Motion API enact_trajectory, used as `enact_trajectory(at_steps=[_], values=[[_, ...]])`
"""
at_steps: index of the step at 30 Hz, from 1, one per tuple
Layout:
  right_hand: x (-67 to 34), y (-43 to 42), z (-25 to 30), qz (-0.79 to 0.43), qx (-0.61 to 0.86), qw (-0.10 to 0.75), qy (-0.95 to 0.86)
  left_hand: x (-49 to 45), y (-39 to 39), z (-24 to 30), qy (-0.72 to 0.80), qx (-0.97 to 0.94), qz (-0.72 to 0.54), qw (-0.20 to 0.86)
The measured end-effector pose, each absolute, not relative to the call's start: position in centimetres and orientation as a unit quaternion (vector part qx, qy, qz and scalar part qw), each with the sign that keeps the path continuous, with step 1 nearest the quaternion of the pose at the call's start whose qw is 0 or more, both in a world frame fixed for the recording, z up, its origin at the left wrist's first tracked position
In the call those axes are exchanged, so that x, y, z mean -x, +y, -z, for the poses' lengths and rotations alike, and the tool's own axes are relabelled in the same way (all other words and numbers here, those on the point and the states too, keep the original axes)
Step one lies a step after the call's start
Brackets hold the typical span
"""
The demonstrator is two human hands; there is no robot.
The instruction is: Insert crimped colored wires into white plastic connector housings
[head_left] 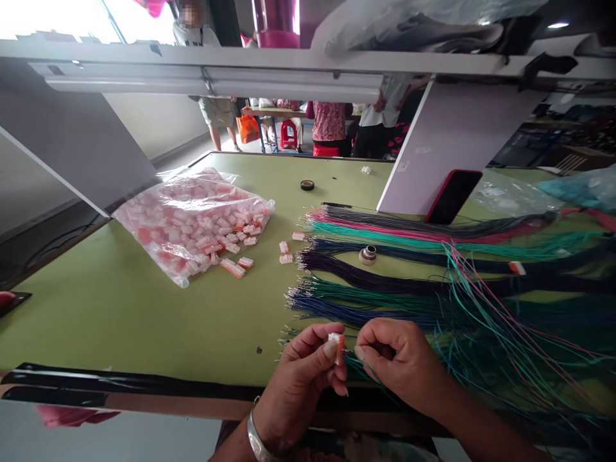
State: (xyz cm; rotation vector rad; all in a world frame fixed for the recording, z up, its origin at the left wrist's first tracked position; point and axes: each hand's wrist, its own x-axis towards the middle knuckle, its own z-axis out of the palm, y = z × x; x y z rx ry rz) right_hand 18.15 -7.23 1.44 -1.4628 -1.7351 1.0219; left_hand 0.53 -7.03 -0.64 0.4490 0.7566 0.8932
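Left hand (301, 378) pinches small white-and-red connector (337, 347); right hand (399, 359) pinches thin wires (366, 370) just beside it.

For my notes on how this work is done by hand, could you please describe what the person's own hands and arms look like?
The person's left hand and right hand are bare, with no gloves or tape. A wide, silver-coloured metal bangle sits on the left wrist. No sleeve shows on either forearm.
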Motion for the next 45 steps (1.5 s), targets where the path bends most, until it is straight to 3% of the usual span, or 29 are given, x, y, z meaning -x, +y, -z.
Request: enact_trajectory(at_steps=[7,14,18,23,35,41,45], values=[[-18.1,-6.7,-1.1,-0.523,0.554,0.308,-0.570,-0.7,-7.1,0.8,0.371,-0.278,-0.413,0.784],[-18.3,-6.8,-0.6,-0.552,0.545,0.313,-0.548,-0.7,-7.0,0.9,0.393,-0.342,-0.395,0.757],[-19.0,-7.1,-0.7,-0.406,0.516,0.323,-0.682,-0.8,-6.9,0.9,0.389,-0.291,-0.409,0.773],[-19.5,-7.3,-1.6,-0.257,0.467,0.261,-0.805,-0.9,-7.0,0.9,0.383,-0.276,-0.406,0.783],[-18.7,-6.9,-0.3,-0.532,0.526,0.295,-0.594,-1.0,-7.1,1.2,0.403,-0.333,-0.387,0.759],[-18.4,-7.5,-0.3,-0.572,0.505,0.314,-0.565,-1.5,-7.1,1.2,0.401,-0.326,-0.385,0.764],[-18.9,-7.7,-0.3,-0.514,0.515,0.308,-0.614,-1.4,-7.2,1.3,0.396,-0.315,-0.384,0.772]])
